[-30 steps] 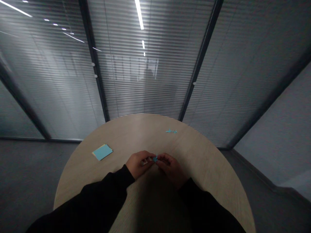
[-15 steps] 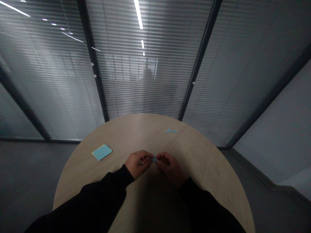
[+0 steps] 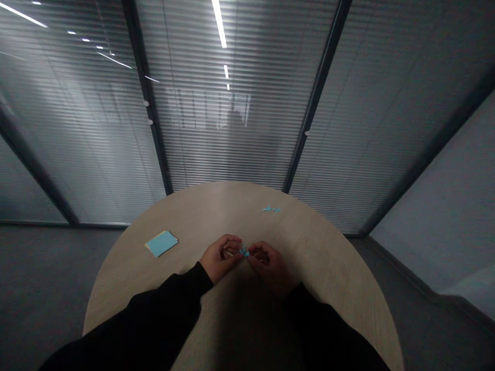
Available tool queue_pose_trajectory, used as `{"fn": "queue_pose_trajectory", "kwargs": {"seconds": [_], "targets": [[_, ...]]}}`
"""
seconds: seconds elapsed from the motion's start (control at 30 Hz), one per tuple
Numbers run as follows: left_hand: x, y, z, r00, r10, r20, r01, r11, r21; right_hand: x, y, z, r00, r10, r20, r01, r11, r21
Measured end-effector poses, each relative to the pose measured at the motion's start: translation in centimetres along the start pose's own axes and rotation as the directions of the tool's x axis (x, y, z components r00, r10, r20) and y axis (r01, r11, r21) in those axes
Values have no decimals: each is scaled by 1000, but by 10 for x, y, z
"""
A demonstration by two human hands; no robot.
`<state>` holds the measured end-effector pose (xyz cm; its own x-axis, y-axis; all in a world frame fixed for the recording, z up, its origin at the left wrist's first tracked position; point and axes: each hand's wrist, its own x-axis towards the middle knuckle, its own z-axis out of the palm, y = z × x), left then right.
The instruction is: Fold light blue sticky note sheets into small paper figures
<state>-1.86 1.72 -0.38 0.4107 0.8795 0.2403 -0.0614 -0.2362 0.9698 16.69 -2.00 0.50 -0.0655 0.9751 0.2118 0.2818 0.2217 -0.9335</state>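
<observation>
A small folded piece of blue paper (image 3: 244, 251) sits between the fingertips of both hands, above the middle of the table. My left hand (image 3: 221, 257) pinches its left side, thumb below and forefinger above. On its right side my right hand (image 3: 270, 267) closes thumb and fingers on it. Farther back, slightly to the right, two small folded blue paper shapes (image 3: 271, 209) lie side by side. A stack of paper sheets (image 3: 161, 243), light blue on top with a yellowish edge beneath, lies to the left of my hands.
The round wooden table (image 3: 224, 206) fills the lower middle of the view. Beyond it stand glass panels with blinds (image 3: 232, 154) and dark frames. A pale wall (image 3: 456, 206) is at the right.
The left forefinger has lifted slightly from the small blue paper, and more of the paper shows between the hands. The stack and the two folded shapes have not moved.
</observation>
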Motion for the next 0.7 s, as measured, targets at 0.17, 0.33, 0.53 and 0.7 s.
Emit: {"fn": "queue_pose_trajectory", "kwargs": {"seconds": [0.17,0.33,0.53,0.7], "targets": [[1,-1,2,999,-10,-45,10,1000,12,0,1,-1,1000,11,-13,-11,1000,-8],[0,0,3,997,21,-71,-12,993,117,2,2,-3,1000,-5,-22,3,997,-79],[-1,3,5,998,1,-63,4,997,82,4,5,-6,999,-17,41,20,998,-63],[0,-2,4,999,9,-48,-7,999,52,5,3,-7,997,-62,43,65,996,-68]]}}
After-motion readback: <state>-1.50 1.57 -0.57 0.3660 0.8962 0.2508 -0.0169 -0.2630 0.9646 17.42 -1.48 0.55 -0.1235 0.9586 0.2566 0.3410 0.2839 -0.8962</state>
